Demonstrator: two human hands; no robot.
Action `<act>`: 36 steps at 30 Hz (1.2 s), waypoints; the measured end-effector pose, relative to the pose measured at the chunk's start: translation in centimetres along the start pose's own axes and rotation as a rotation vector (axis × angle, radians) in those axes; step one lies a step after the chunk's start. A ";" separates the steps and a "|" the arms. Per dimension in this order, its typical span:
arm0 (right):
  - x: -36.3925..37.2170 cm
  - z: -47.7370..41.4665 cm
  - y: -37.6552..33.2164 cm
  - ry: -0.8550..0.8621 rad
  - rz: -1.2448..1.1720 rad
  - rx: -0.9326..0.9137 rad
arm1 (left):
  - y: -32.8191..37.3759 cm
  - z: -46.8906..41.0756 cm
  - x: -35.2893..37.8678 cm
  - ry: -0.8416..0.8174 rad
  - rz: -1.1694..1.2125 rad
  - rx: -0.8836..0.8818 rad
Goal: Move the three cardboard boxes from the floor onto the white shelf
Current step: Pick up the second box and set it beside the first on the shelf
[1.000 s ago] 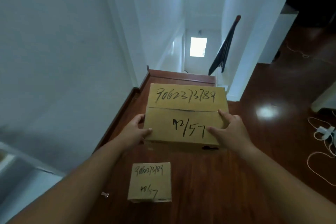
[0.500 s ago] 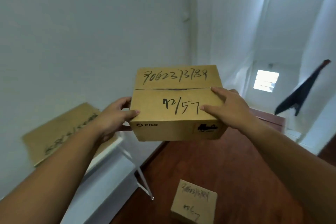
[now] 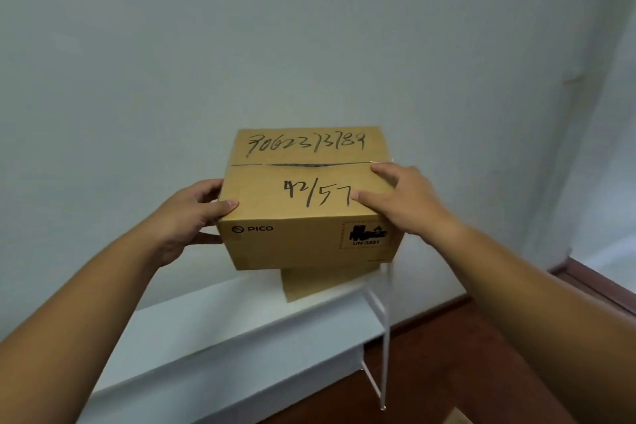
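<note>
I hold a brown cardboard box [image 3: 303, 217] marked "42/57" and "PICO" in the air above the white shelf [image 3: 213, 330]. My left hand [image 3: 192, 217] grips its left side. My right hand [image 3: 402, 203] lies over its top right corner. Directly below it, a second cardboard box [image 3: 316, 282] rests on the shelf's right end, mostly hidden by the held box. A corner of a third cardboard box [image 3: 456, 418] shows on the floor at the bottom edge.
A plain white wall [image 3: 309, 45] stands close behind the shelf. The shelf's thin white metal legs [image 3: 385, 337] reach down to the dark red wooden floor [image 3: 464, 354]. A wooden baseboard [image 3: 599, 289] runs along the right.
The box left the floor in both hands and swung left over the white shelf. The view turned from the stairwell to the wall. The small floor box slid nearly out of sight.
</note>
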State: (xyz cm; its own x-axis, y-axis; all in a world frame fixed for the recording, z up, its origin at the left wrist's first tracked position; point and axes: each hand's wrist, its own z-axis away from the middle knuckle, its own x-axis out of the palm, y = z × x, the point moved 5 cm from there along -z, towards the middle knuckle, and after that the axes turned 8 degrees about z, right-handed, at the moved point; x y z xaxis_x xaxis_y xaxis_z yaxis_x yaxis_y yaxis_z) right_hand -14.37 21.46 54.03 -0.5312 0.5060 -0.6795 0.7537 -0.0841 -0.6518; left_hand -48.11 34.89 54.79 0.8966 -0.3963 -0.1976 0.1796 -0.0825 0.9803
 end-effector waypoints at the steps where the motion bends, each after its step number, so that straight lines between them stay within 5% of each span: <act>1: 1.6 -0.5 -1.4 -0.026 -0.009 -0.017 | -0.6 0.4 -2.0 0.030 0.005 -0.008; 16: 25.6 -4.0 -12.2 -0.338 0.025 -0.084 | -14.2 2.0 -22.8 0.284 0.121 -0.172; 36: 34.3 -8.4 -4.8 -0.570 0.592 -0.046 | -26.1 -5.4 -19.8 0.226 0.233 -0.360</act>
State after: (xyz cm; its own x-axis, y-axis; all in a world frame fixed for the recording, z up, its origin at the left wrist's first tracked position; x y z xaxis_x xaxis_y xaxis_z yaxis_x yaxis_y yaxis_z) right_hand -32.99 46.40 36.66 -0.1470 -0.1257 -0.9811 0.9792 -0.1591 -0.1263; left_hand -68.36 49.87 33.15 0.9880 -0.1546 -0.0059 0.0561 0.3221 0.9450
